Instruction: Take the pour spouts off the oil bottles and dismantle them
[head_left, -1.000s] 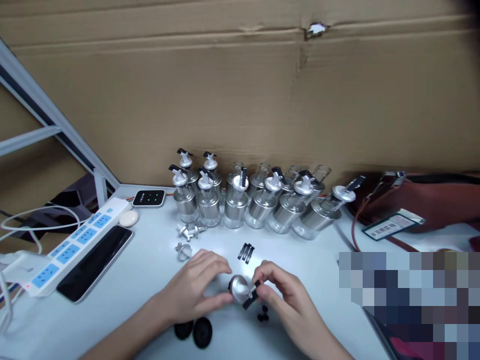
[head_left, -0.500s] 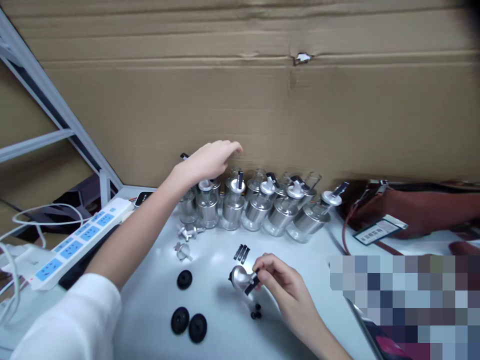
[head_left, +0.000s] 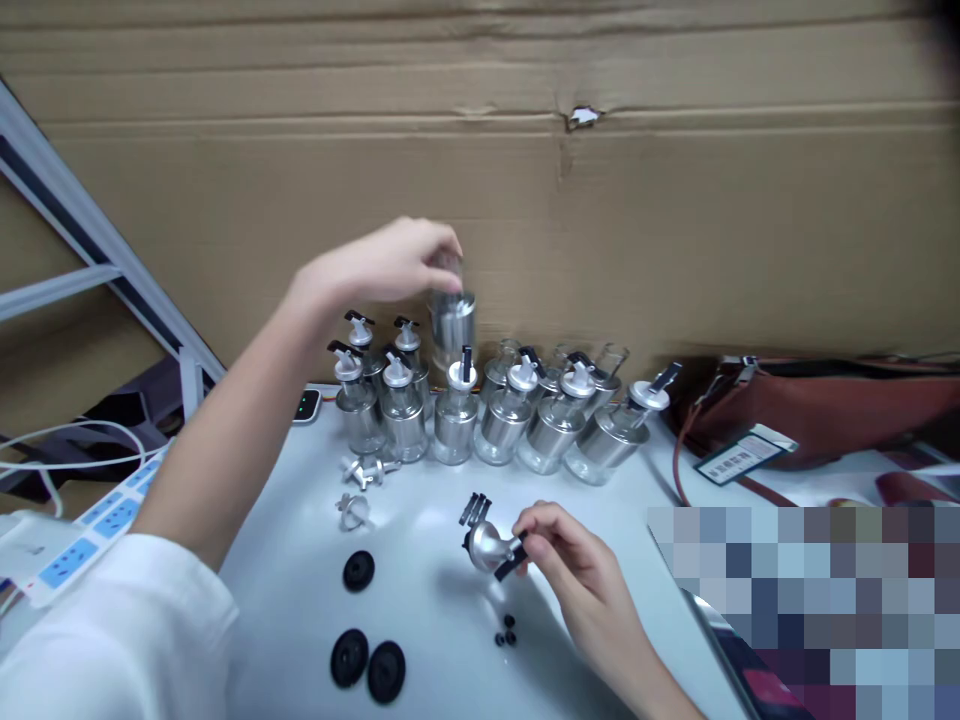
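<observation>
My left hand [head_left: 409, 260] grips the neck of a glass bottle with a metal band [head_left: 453, 325], lifted above the back row near the cardboard. In my right hand [head_left: 566, 560] is a silver pourer stopper with a black lever [head_left: 491, 548], pinched at its lever end over the table. Several bottles topped with pourers [head_left: 455, 425] stand in a front row, with more behind, some of them open-necked. On the table lie silver pourer parts [head_left: 352, 512], black levers [head_left: 475, 509], black round seals [head_left: 359, 570] and small black caps [head_left: 510, 637].
A cardboard wall [head_left: 480, 180] rises behind the bottles. At left are a power strip [head_left: 97, 530], white cables [head_left: 82, 428] and a metal frame [head_left: 112, 250]. A reddish-brown bag [head_left: 840, 420] with a tag [head_left: 742, 455] lies at right. The lower right is pixelated.
My left hand has taken hold of a back-row bottle and raised it. My right hand still holds the pourer stopper, almost in the same place. The view has shifted slightly.
</observation>
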